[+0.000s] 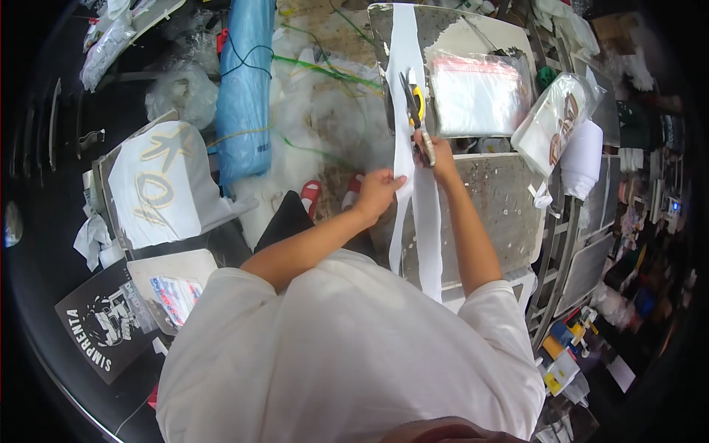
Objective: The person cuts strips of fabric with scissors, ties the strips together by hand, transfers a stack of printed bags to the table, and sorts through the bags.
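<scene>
A long white strip (pixel 405 70) of paper or fabric runs from the far edge of the boards toward my body, and its near part shows as two lengths side by side. My left hand (pixel 380 193) pinches the strip's left edge between thumb and fingers. Just right of the strip, my right hand (pixel 439 158) is closed around the near end of what look like scissors (pixel 417 102) with yellow and black handles. The handles point away from me, over the strip. My fingers partly hide the scissors' near end.
A clear bag of white sheets (pixel 480 92) lies on the far board, beside a printed plastic bag (pixel 555 122) and a white roll (pixel 582 159). At left are a blue wrapped roll (pixel 247 96) and a white printed sheet (pixel 159 184). Green straps (pixel 321 66) lie ahead on the floor.
</scene>
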Motion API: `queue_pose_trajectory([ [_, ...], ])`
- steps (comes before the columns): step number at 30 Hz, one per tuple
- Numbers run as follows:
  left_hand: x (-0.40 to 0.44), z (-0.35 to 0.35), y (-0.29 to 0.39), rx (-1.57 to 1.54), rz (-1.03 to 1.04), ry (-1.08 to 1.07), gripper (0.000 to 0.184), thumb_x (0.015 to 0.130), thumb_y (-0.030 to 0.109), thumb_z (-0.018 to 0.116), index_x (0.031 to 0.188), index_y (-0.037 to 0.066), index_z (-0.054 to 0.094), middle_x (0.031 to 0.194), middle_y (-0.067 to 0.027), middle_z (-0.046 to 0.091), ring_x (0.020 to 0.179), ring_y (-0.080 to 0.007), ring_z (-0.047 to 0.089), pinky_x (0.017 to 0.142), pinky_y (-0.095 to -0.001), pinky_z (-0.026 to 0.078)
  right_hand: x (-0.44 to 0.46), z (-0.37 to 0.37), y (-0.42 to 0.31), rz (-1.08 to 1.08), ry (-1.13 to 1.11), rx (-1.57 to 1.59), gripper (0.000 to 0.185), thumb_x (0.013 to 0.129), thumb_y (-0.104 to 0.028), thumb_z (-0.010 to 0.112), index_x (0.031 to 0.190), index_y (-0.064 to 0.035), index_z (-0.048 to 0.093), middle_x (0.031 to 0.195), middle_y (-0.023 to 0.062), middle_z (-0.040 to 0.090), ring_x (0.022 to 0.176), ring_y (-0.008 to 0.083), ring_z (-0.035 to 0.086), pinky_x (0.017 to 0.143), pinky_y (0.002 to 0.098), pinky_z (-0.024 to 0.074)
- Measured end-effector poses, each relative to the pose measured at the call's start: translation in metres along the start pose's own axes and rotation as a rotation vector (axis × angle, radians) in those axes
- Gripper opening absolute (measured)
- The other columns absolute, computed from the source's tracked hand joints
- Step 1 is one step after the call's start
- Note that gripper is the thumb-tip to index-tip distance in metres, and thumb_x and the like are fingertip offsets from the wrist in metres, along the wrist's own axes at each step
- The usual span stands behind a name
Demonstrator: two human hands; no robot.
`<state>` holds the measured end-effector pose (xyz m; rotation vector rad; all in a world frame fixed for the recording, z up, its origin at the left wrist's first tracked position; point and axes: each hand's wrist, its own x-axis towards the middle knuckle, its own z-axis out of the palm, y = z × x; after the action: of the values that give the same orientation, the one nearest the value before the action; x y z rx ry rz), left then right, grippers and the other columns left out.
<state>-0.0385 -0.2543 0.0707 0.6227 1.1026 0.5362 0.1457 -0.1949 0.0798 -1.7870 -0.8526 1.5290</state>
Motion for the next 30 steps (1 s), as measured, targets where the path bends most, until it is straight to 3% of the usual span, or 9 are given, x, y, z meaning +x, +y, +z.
queue_pose_trajectory([
  [3, -0.008, 0.003, 0.009, -0.017, -0.007, 0.006, 0.013, 0.095, 0.019, 0.068, 0.094, 0.006, 0.067, 0.082, 0.0021, 0.068, 0.071, -0.0042, 0.060, 0.062, -0.0211, 0.045, 0.017, -0.004, -0.009, 0.062, -0.007, 0.025, 0.069, 0.081, -0.071, 0.067, 0.094, -0.0028, 0.069, 0.060, 0.0015, 0.057, 0.051, 0.0100, 0.054, 0.045, 0.0244, 0.0349],
  [6, -0.003, -0.002, 0.013, 0.012, 0.009, -0.016, 0.013, 0.094, 0.019, 0.069, 0.093, 0.007, 0.067, 0.080, 0.0032, 0.067, 0.069, -0.0033, 0.058, 0.060, -0.0209, 0.043, 0.029, -0.004, -0.014, 0.077, -0.027, 0.003, 0.069, 0.081, -0.070, 0.067, 0.094, -0.0019, 0.070, 0.061, 0.0019, 0.057, 0.051, 0.0101, 0.054, 0.045, 0.0239, 0.0352],
  [13, -0.009, 0.001, 0.019, 0.010, 0.013, 0.006, 0.012, 0.094, 0.018, 0.069, 0.090, 0.007, 0.067, 0.077, 0.0042, 0.066, 0.067, -0.0025, 0.056, 0.060, -0.0209, 0.042, 0.028, 0.000, -0.023, 0.032, -0.002, -0.040, 0.065, 0.081, -0.066, 0.071, 0.088, -0.0011, 0.068, 0.063, 0.0023, 0.057, 0.051, 0.0113, 0.055, 0.045, 0.0264, 0.0402],
  [23, -0.009, 0.000, 0.012, 0.064, 0.121, -0.009, 0.012, 0.095, 0.015, 0.067, 0.087, 0.006, 0.064, 0.075, 0.0050, 0.065, 0.064, -0.0023, 0.054, 0.058, -0.0202, 0.040, 0.048, 0.007, -0.037, 0.005, -0.025, -0.005, 0.065, 0.077, -0.071, 0.071, 0.075, -0.0069, 0.060, 0.060, 0.0014, 0.055, 0.047, 0.0108, 0.052, 0.044, 0.0232, 0.0366],
  [30, -0.020, 0.003, 0.019, 0.016, 0.107, -0.037, 0.012, 0.095, 0.015, 0.067, 0.090, 0.005, 0.065, 0.076, 0.0042, 0.065, 0.065, -0.0021, 0.055, 0.059, -0.0199, 0.042, 0.073, 0.012, -0.059, 0.104, 0.032, 0.059, 0.061, 0.078, -0.066, 0.073, 0.075, -0.0065, 0.062, 0.061, 0.0019, 0.057, 0.045, 0.0111, 0.052, 0.042, 0.0242, 0.0371],
])
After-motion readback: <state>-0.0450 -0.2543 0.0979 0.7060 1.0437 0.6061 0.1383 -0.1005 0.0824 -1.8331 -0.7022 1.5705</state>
